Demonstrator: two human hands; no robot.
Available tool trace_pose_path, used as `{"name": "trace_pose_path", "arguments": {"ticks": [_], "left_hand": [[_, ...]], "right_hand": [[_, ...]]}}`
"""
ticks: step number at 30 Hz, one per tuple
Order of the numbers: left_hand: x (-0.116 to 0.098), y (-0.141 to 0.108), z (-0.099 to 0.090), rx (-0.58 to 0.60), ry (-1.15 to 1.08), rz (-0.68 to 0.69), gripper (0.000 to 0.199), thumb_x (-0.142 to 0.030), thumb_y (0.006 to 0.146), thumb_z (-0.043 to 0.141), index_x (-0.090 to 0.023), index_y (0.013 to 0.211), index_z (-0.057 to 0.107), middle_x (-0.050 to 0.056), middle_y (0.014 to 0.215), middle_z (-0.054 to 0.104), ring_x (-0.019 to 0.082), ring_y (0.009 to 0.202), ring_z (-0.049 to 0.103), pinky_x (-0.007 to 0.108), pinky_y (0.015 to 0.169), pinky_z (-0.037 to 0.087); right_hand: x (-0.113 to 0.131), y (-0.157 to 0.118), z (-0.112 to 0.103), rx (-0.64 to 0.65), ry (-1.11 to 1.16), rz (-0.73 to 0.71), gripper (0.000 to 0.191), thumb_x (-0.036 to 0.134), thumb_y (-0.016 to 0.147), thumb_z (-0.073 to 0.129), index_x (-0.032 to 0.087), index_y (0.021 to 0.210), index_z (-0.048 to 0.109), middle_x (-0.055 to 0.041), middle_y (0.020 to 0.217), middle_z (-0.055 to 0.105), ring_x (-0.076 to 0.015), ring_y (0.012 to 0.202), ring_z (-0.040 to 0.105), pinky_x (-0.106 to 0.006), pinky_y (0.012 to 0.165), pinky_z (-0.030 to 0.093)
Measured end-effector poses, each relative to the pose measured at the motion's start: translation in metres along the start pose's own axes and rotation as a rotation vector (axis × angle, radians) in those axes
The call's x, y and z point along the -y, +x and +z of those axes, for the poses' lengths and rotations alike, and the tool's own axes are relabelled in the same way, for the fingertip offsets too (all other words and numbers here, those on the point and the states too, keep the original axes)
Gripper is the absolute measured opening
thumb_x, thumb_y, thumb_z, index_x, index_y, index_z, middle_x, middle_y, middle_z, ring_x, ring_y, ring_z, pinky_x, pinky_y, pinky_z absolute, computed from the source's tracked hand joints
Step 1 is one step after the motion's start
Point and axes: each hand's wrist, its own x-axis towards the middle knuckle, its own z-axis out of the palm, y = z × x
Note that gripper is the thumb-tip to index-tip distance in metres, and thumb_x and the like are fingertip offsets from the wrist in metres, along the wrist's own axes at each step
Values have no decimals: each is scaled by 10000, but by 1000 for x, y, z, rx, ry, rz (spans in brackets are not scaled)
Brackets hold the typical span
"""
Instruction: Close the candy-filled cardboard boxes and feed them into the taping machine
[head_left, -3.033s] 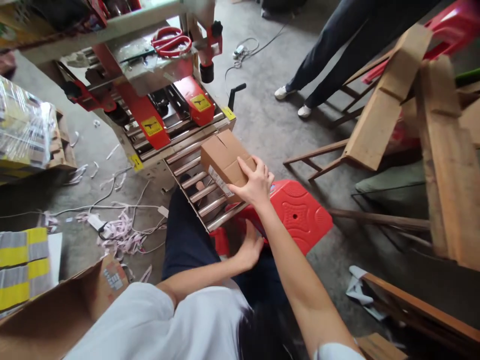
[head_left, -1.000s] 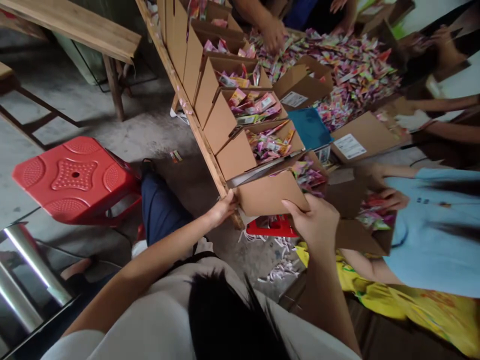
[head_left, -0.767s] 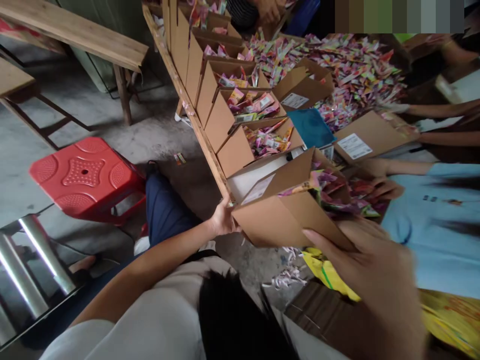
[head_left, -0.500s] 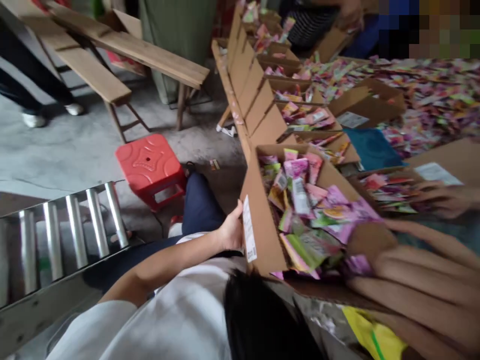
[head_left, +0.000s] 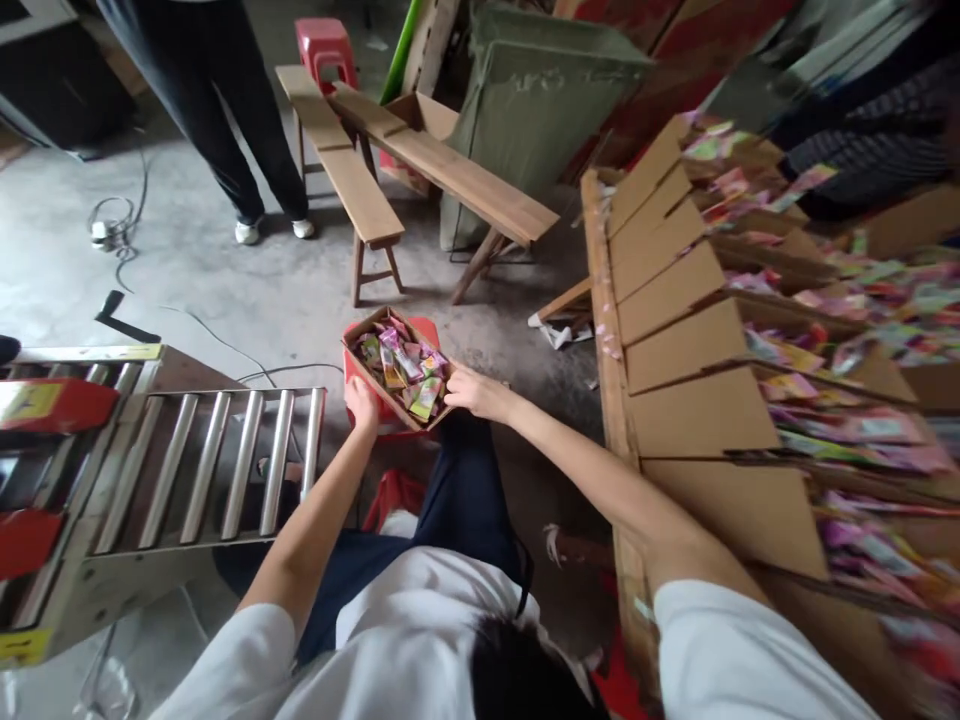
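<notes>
A small cardboard box [head_left: 391,402] filled with small wrapped packets [head_left: 405,360] in pink, purple and green is between my two hands, over a red plastic stool [head_left: 426,328]. I cannot tell whether the box rests on the stool. My left hand [head_left: 362,402] grips its near left side. At the opposite end, my right hand [head_left: 478,393] is closed on the box's right edge. The box covers most of the stool's top.
To the left stands a roller conveyor [head_left: 206,465]. Along the right, a wooden-edged table [head_left: 611,400] carries a row of open boxes [head_left: 697,425] with similar packets. Ahead are wooden benches [head_left: 457,180], a green bin [head_left: 532,110] and a standing person's legs [head_left: 225,110].
The packet-filled box has moved from the table on the right to above the red stool. My right hand has come across with it, and my view has turned left.
</notes>
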Motion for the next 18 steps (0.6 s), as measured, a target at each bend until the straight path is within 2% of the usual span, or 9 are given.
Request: {"name": "trace_pose_path", "arguments": {"ticks": [2, 3, 5, 7, 8, 9, 11, 15, 18], "left_hand": [[-24, 31, -12, -26, -38, 142, 541, -437, 1020, 317, -127, 1451, 420, 149, 1524, 452, 199, 1398, 428, 321, 1127, 384], [-37, 47, -17, 41, -70, 223, 531, -424, 1016, 340, -136, 1454, 427, 145, 1529, 449, 200, 1393, 442, 337, 1128, 390], [-62, 76, -25, 313, -114, 355, 553, -450, 977, 439, -140, 1433, 480, 155, 1497, 493, 241, 1352, 504, 404, 1115, 417], [-84, 93, -32, 607, -53, 407, 601, -492, 907, 555, -133, 1389, 554, 156, 1456, 539, 290, 1343, 519, 464, 1134, 402], [-92, 97, -37, 701, 20, 427, 611, -503, 883, 585, -132, 1368, 585, 148, 1446, 551, 304, 1356, 504, 476, 1159, 375], [-99, 98, -41, 756, 108, 455, 604, -508, 878, 590, -132, 1350, 610, 138, 1435, 561, 310, 1369, 489, 479, 1180, 349], [-111, 93, -53, 844, 307, 532, 553, -499, 913, 548, -153, 1335, 636, 114, 1412, 582, 302, 1366, 496, 480, 1197, 335], [-126, 82, -68, 1176, 676, 805, 556, -479, 917, 572, -230, 1415, 569, 92, 1457, 536, 278, 1353, 517, 459, 1181, 375], [-132, 86, -63, 1326, 872, 984, 779, -569, 797, 703, -229, 1469, 505, 118, 1517, 460, 307, 1384, 478, 442, 1175, 375]], "right_hand": [[-20, 5, 9, -13, 39, -1, 489, 170, 992, 224, 228, 844, 686, -45, 856, 593, -161, 977, 531, -460, 1244, 224], [-23, 2, 13, -58, 51, 39, 451, 228, 1009, 255, 225, 908, 694, -60, 957, 623, -171, 1075, 538, -491, 1248, 200], [-17, -6, 22, -236, 66, 193, 401, 448, 996, 390, 192, 1160, 652, -130, 1290, 571, -249, 1348, 426, -572, 1241, 163], [3, -9, 32, -415, 90, 341, 800, 687, 908, 435, 110, 1461, 411, -225, 1572, 277, -361, 1513, 157, -636, 1216, 160], [14, -5, 37, -460, 104, 386, 956, 754, 889, 379, 71, 1544, 243, -249, 1624, 120, -386, 1531, 40, -647, 1208, 164], [24, 3, 40, -461, 117, 401, 1004, 769, 900, 294, 52, 1576, 103, -250, 1639, 14, -387, 1533, -33, -646, 1207, 161], [36, 29, 46, -349, 132, 355, 902, 689, 960, 160, 61, 1588, 1, -216, 1650, -24, -344, 1538, -56, -612, 1228, 134], [26, 80, 52, -50, 170, 218, 709, 515, 1026, 237, 48, 1560, 240, -203, 1629, 178, -297, 1536, 134, -524, 1257, 170], [17, 94, 61, -4, 169, 244, 625, 441, 1020, 367, 70, 1522, 353, -211, 1598, 273, -320, 1509, 231, -530, 1237, 249]]}}
